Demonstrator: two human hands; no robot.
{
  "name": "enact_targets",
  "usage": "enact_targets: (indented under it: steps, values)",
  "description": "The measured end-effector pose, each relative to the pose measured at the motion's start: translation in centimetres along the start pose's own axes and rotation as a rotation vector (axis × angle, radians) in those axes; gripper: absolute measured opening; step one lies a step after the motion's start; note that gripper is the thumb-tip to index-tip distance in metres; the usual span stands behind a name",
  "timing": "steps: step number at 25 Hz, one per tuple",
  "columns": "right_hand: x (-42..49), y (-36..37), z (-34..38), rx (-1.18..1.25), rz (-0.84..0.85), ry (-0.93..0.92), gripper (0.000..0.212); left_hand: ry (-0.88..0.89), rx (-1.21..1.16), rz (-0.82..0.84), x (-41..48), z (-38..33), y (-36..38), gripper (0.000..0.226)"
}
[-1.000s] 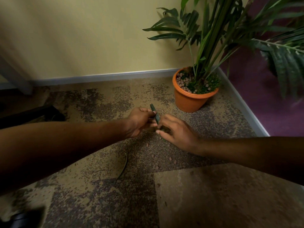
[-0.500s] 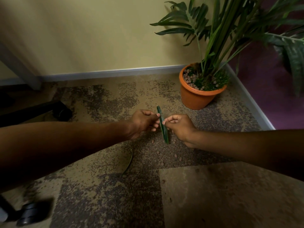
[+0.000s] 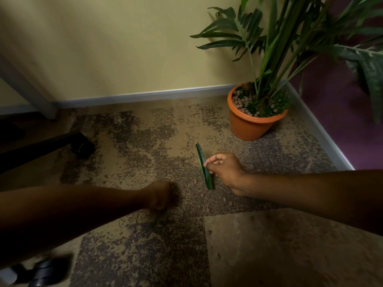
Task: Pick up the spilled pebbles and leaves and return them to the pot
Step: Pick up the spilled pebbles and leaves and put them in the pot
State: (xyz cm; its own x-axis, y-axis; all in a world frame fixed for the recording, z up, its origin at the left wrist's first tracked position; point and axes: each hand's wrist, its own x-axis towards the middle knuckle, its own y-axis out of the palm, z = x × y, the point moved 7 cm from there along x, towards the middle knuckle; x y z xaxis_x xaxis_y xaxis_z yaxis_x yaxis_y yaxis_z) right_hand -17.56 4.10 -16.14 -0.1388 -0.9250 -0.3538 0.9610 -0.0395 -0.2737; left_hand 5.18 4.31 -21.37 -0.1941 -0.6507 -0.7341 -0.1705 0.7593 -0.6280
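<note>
Fingers [image 3: 211, 160] of the right hand [image 3: 226, 170] pinch the green leaf [image 3: 200, 155] near its middle, above the carpet [image 3: 145, 141] and short of the orange pot [image 3: 248, 127]. The left hand [image 3: 163, 196] is blurred low over the carpet, so its grip cannot be told. The leaf looks light and bendy; the spilled pebbles [image 3: 202, 195] look small, hard and apt to roll.

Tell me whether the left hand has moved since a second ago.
Yes. The left hand has let go of the green leaf and pulled back toward the camera, farther from the orange pot.
</note>
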Motion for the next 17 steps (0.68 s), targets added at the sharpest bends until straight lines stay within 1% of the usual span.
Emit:
enact_targets:
  steps: [1, 2, 4, 5, 6, 7, 8, 10, 12, 15, 17]
  values:
    - [-0.1, 0.0, 0.1, -0.001, 0.000, 0.000, 0.006, -0.005, -0.053, -0.010, 0.0, 0.0, -0.3, 0.033]
    - [-0.2, 0.0, 0.2, -0.003, -0.005, 0.000, 0.005, -0.016, -0.179, 0.003, 0.3, 0.0, -0.6, 0.032]
    - [-0.1, -0.6, 0.3, -0.018, -0.043, 0.006, 0.003, 0.004, -0.608, 0.092, 0.5, -0.9, -1.2, 0.031]
    - [0.0, -1.2, 0.3, -0.028, -0.077, 0.013, 0.003, 0.067, -0.765, 0.122, 0.5, -2.1, -2.2, 0.025]
    - [0.2, -1.8, 0.3, -0.037, -0.111, 0.020, 0.003, 0.142, -0.847, 0.115, 0.4, -3.3, -3.6, 0.015]
    - [0.4, -2.5, 0.3, -0.043, -0.143, 0.025, 0.003, 0.210, -0.895, 0.097, 0.2, -4.6, -4.7, 0.009]
    - [0.5, -3.0, 0.4, -0.048, -0.167, 0.026, 0.002, 0.251, -0.941, 0.083, 0.0, -5.8, -5.8, 0.014]
    - [0.6, -3.8, 0.7, -0.052, -0.190, 0.014, 0.005, 0.292, -1.054, 0.082, -0.1, -8.0, -7.3, 0.019]
    - [0.6, -4.3, 1.1, -0.055, -0.176, -0.007, 0.013, 0.312, -1.124, 0.074, -0.1, -9.9, -7.9, 0.018]
    - [0.2, -4.6, 1.7, -0.040, -0.132, -0.037, 0.016, 0.310, -1.115, -0.028, 0.2, -11.8, -8.8, 0.009]
    - [-0.2, -4.9, 2.0, -0.010, -0.127, -0.052, 0.014, 0.301, -1.109, -0.053, 0.4, -12.7, -8.9, 0.008]
